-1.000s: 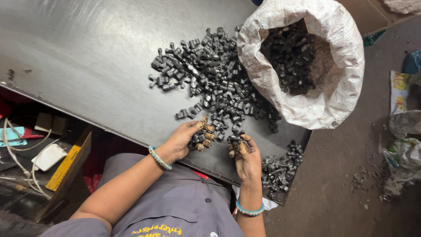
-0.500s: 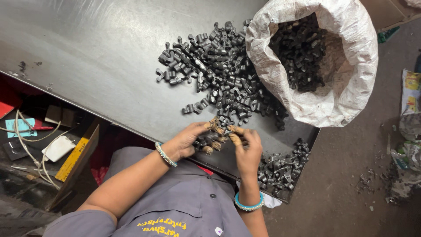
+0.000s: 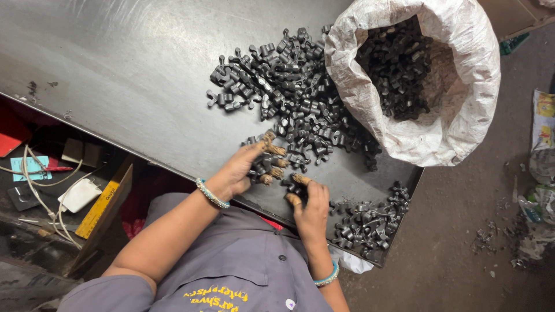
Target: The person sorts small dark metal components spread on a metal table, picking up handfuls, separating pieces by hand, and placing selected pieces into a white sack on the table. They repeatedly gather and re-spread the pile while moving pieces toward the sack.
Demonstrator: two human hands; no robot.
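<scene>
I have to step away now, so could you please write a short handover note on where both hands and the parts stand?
Left hand: fingers curled over a few small black metal parts at the near edge of the main pile; grip closed on them.
Right hand: pinching one dark part beside the left hand.
Parts: main pile spread on the steel table; more in the open white sack; a smaller heap at the table's near right corner.
Done: the smaller heap lies apart.
Left: most of the main pile and the sack's contents.
</scene>
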